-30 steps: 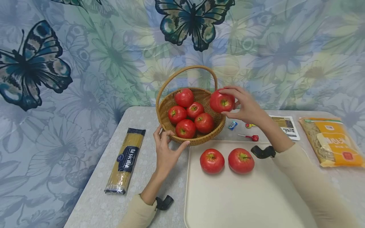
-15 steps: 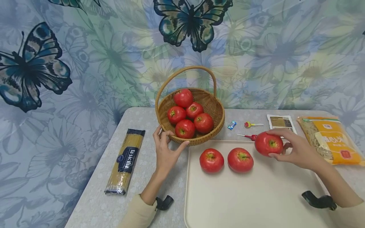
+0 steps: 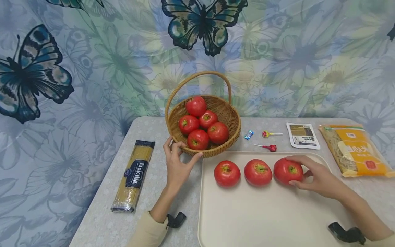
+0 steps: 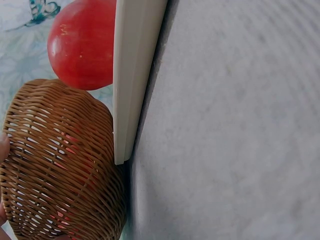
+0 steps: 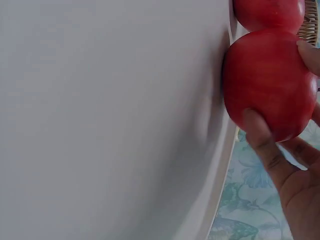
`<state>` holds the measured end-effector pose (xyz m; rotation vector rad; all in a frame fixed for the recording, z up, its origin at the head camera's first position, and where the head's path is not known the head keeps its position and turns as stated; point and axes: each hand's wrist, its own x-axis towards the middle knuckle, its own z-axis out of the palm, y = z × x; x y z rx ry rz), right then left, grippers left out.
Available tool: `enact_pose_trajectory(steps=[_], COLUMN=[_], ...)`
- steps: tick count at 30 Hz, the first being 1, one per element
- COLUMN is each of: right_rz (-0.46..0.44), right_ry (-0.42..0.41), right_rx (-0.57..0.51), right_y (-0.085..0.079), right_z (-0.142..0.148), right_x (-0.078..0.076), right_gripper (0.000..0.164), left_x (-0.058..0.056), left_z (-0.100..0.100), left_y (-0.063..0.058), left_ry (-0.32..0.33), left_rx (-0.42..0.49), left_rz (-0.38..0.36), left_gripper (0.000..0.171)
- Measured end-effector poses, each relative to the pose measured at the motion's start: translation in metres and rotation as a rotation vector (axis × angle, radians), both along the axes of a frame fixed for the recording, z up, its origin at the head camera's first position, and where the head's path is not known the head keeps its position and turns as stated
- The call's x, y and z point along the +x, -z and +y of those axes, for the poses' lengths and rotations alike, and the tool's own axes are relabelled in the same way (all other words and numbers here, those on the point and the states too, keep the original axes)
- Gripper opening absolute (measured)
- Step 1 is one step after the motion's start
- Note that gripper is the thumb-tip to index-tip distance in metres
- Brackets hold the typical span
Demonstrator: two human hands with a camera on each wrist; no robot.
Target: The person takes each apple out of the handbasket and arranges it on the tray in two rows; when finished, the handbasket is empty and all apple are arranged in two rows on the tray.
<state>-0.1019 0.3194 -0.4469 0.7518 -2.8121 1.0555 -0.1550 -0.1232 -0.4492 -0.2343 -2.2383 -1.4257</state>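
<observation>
I had the glossy round red apple (image 3: pixel 287 172) near the far edge of the shallow cream tray (image 3: pixel 247 219), with the fingers of the right hand (image 3: pixel 321 179) clamped on it. It lay to the left of that palm, the thumb on its near side and the other fingers over its far side, so the right hand was plainly the nearer one. Being almost round, it gave me no clear long axis. In the right wrist view it seemed to touch the tray; I couldn't tell how much of its weight rested there.

A second red apple (image 3: pixel 258 172) sat just beside it on the left, then a third red apple (image 3: pixel 227 174). Behind the tray's far left corner stood a brown woven wicker basket (image 3: pixel 228 111) with five red apples (image 3: pixel 198 139) inside; the left hand (image 3: pixel 178 168) gripped its near left rim.

Farther out on the grey surface (image 3: pixel 102 226), I read "la sicilia" across the long clear packet of spaghetti (image 3: pixel 133 176). I couldn't make out the white characters on the orange plastic bag (image 3: pixel 355 151).
</observation>
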Motion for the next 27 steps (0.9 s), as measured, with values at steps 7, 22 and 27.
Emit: enact_pose_trajectory(steps=[7,22,27], right_rz=[-0.08,0.069,0.101], right_ry=[0.023,-0.093,-0.2], right_rx=[0.061,0.094,0.056], right_y=[-0.006,-0.069,-0.087], right_z=[-0.002,-0.062,-0.105], right_x=[-0.001,-0.055,-0.086], right_gripper=[0.083,0.082,0.075], left_x=[0.0,0.001,0.0], left_z=[0.0,-0.002,0.0], left_y=[0.0,0.001,0.0], left_ry=[0.004,-0.014,-0.003], left_rx=[0.017,-0.002,0.007], left_rz=[0.001,-0.003,0.001], left_gripper=[0.048,0.05,0.052])
